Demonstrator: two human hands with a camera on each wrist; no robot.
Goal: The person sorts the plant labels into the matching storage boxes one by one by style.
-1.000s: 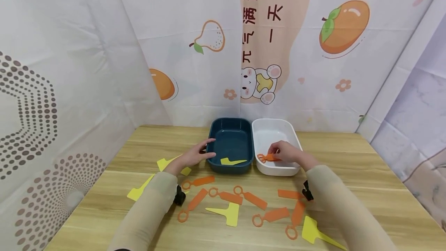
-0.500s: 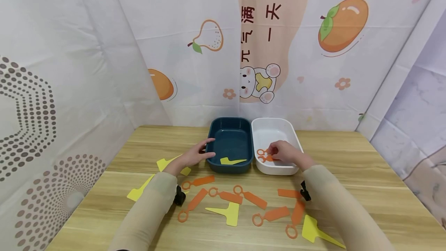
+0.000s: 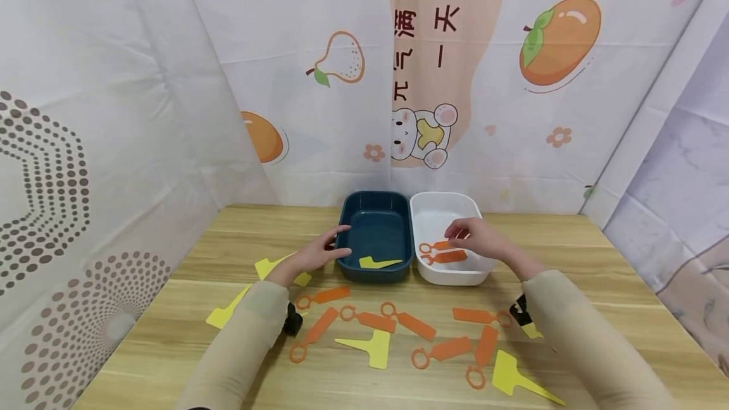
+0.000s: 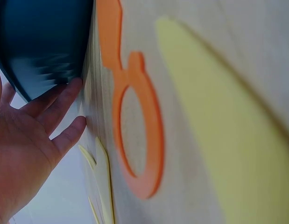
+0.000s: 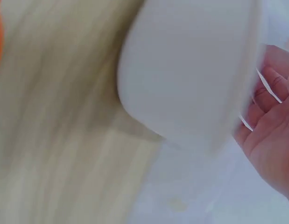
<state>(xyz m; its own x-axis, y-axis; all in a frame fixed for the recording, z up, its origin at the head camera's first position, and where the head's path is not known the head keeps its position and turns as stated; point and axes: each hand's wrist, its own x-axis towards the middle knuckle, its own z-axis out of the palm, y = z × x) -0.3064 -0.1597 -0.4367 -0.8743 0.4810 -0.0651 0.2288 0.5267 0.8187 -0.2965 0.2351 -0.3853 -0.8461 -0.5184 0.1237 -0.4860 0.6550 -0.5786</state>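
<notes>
Above the wooden table (image 3: pixel 569 239), we see the right hand (image 3: pixel 483 238) withdraw, empty and loosely curved, leaving an orange ring tag (image 3: pixel 452 257) in the white tray (image 3: pixel 450 278); the left hand (image 3: pixel 319 254) stays spread.

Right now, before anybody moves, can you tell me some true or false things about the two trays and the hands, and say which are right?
1. The dark blue tray and the white tray stand side by side. True.
2. A yellow tag lies in the dark blue tray. True.
3. The white tray has only yellow tags in it. False: two orange tags can be seen in it.
4. The left hand is at the dark blue tray. True.
5. The right hand is over the dark blue tray. False: it is over the white tray.
</notes>
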